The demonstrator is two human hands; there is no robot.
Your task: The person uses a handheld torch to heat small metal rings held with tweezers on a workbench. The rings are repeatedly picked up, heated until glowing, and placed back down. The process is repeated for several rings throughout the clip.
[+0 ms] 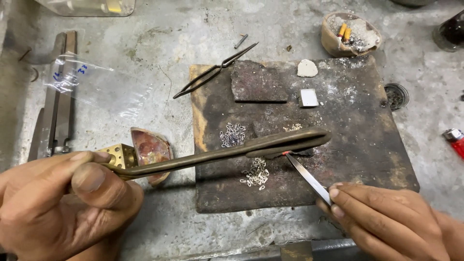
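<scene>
The left hand [53, 203] is curled shut around the brass end of a long, dark, curved metal torch pipe [232, 151], its grip pressed together with the thumb lying along the top; the pipe reaches rightward across the scorched, blackened rectangular soldering board [367, 145] that lies on the grey, stained desk [145, 38], and its rounded tip ends above the board's middle. The right hand [386, 217] pinches a pair of slim silver steel tweezers [309, 180] between thumb and fingers, the grip closed tight on the handle; the tweezer points sit on the board just under the pipe's tip, at a small glowing red piece [286, 153]. Two heaps of tiny silver chain links lie on the board: one upper heap [233, 134] just above the pipe, one lower heap [257, 174] just below it. A darker square slab [258, 82] rests on the board's upper part, with a small grey square block [308, 97] and a white crumbly lump [307, 68] near it. Black long-nosed tweezers [215, 70] lie across the board's upper left corner. A reddish copper shell-shaped dish [151, 150] sits left of the board, just beside the pipe. A round clay bowl of ash [350, 34] stands above the board, and a red lighter [455, 140] lies at the right edge.
</scene>
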